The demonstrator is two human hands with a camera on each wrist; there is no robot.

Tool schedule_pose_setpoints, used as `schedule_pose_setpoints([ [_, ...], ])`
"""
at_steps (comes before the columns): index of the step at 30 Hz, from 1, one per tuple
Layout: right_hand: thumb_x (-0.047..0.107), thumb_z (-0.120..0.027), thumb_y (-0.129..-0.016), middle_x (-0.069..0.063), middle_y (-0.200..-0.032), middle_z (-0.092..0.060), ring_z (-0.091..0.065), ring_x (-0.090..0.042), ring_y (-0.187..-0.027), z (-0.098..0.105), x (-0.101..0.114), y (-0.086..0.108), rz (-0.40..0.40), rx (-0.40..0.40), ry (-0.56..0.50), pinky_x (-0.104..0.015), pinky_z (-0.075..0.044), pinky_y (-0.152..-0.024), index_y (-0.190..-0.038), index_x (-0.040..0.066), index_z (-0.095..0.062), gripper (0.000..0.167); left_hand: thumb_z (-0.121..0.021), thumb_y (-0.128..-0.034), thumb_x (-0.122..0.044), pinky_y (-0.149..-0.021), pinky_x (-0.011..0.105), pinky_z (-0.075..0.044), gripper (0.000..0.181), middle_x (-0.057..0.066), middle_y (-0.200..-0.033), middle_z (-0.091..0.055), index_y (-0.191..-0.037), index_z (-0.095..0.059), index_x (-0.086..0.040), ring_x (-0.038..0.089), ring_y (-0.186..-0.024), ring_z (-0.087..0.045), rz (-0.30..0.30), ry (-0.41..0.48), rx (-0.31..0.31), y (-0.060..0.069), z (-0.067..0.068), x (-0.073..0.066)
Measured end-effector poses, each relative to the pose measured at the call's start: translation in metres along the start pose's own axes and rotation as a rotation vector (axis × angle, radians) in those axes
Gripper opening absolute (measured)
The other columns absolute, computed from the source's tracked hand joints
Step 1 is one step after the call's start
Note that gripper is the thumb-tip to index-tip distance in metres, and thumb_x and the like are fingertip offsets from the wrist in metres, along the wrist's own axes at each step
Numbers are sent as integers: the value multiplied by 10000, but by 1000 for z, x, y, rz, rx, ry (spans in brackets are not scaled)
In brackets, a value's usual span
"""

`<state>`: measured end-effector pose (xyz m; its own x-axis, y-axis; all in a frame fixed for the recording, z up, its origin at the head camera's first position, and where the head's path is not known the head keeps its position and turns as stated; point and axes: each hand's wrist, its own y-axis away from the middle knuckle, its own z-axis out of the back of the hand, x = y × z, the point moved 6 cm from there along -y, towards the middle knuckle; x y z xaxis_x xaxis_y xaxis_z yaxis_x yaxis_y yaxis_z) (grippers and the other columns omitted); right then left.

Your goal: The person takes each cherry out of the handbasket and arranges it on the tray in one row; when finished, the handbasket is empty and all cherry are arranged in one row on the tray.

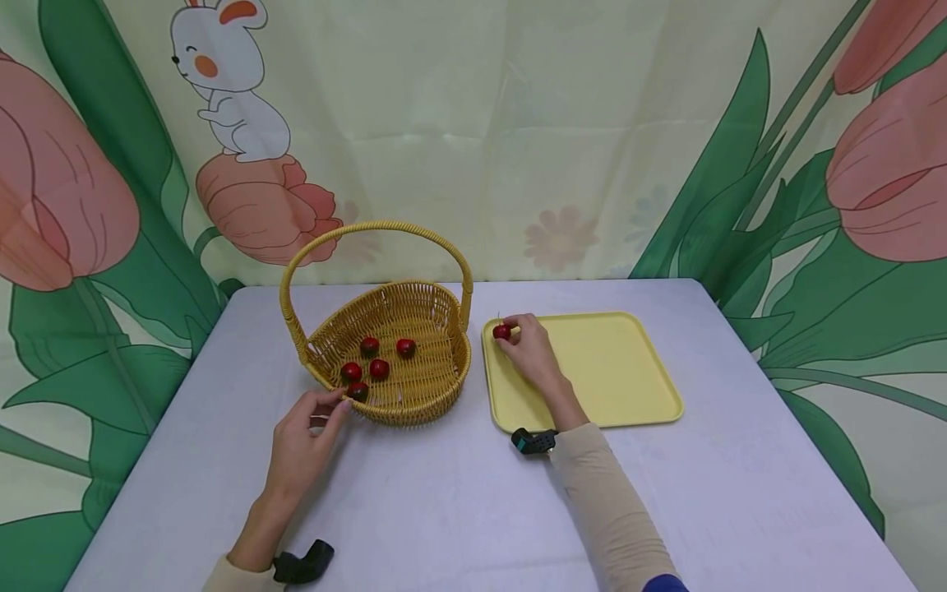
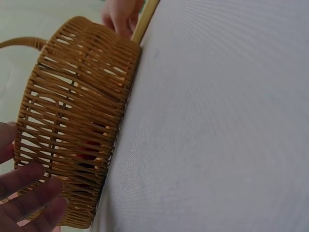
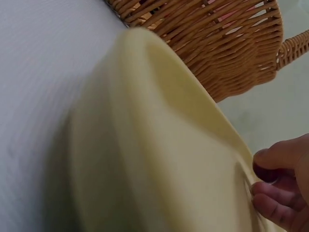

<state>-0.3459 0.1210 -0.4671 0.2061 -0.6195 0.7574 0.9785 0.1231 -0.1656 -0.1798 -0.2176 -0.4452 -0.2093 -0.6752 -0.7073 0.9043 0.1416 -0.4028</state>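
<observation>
A golden wicker basket (image 1: 425,386) with an arched handle stands on the table, several dark red cherries (image 1: 379,369) inside it. My left hand (image 1: 307,436) holds the basket's near-left rim between thumb and index finger, right beside a cherry (image 1: 358,391). In the left wrist view, other fingers (image 2: 29,193) of that hand extend in front of the woven wall. Over the left end of a yellow tray (image 1: 607,370), my right hand (image 1: 531,349) pinches a red cherry (image 1: 501,331) whose stem points up. The right wrist view shows this cherry (image 3: 265,173) partly hidden by thumb and fingers.
A pale cloth covers the table (image 1: 444,510). The basket and tray stand side by side with a narrow gap between them. Behind the table hangs a curtain (image 1: 459,140) printed with tulips and a rabbit. Each wrist wears a small black device (image 1: 303,563).
</observation>
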Motion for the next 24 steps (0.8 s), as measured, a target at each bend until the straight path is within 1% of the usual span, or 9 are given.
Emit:
schedule_pose_setpoints([
  [5,153,-720,-921,-175,-1197,-597,-644,-260,-940,-3,-2,-1,2,-4,40,-335,-552,-798,-1274,-14,-610,406,-713,-943,-230,-657,138,-526,242,3,-1045,-732,-1148,-681,-104,52,-829,-610,0,0,3,0,0,1],
  [11,179,-720,-928,-169,-1204,-612,-621,-250,-936,-4,-3,-2,-10,4,52,-336,-531,-792,-1269,-5,-614,402,-708,-947,-239,-658,151,-533,247,-1,-1048,-731,-1154,-677,-107,23,-830,-600,-5,-1,8,-1,0,1],
  [19,183,-717,-922,-181,-1222,-600,-629,-252,-937,-6,-2,-2,-13,18,59,-340,-545,-796,-1299,-11,-597,441,-707,-948,-246,-656,161,-537,244,-8,-1049,-731,-1148,-678,-110,18,-828,-599,3,3,12,-1,0,1],
  [24,207,-712,-935,-179,-1265,-573,-619,-238,-920,-4,-1,-1,-27,36,58,-303,-532,-745,-1343,-5,-566,482,-714,-942,-226,-656,167,-538,237,-7,-1041,-730,-1146,-678,-111,44,-828,-608,9,-8,7,1,0,1],
])
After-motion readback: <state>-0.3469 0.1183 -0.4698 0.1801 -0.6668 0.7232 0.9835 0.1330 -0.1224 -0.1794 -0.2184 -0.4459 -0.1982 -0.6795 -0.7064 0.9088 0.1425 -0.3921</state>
